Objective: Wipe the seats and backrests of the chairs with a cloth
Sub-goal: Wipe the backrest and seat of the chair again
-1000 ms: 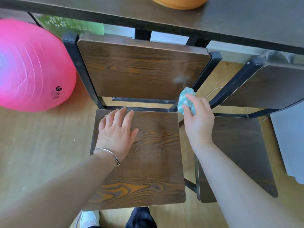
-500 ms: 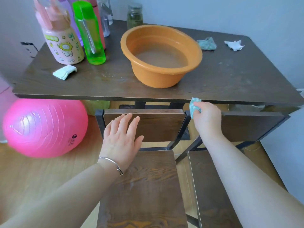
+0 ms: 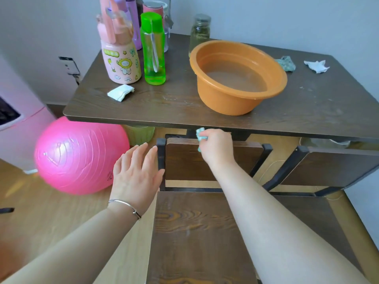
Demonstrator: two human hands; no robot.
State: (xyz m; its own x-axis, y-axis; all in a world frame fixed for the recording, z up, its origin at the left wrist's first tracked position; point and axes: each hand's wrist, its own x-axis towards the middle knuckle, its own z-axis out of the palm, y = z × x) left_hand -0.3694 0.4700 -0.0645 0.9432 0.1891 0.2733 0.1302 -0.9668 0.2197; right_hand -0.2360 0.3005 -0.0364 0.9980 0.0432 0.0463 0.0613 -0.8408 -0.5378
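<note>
Two dark wooden chairs with black metal frames stand tucked under a table. The nearer chair has its backrest (image 3: 184, 160) at centre and its seat (image 3: 194, 232) below. My right hand (image 3: 217, 148) grips a small teal cloth (image 3: 200, 135) against the top edge of that backrest. My left hand (image 3: 137, 173) hovers with straight fingers beside the backrest's left post, holding nothing. The second chair's backrest (image 3: 336, 167) is at right, its seat (image 3: 311, 220) partly hidden by my right arm.
The dark table (image 3: 164, 105) carries an orange basin (image 3: 238, 78) of water, a pink bottle (image 3: 121, 56), a green bottle (image 3: 153, 50), a glass jar (image 3: 200, 29), a folded white cloth (image 3: 121, 92) and two crumpled cloths (image 3: 287, 63). A pink exercise ball (image 3: 80, 154) sits on the floor at left.
The view tilted up from the seat to the table. My right hand carried the cloth from the backrest's right post to its top edge. My left hand lifted off the seat and moved left.
</note>
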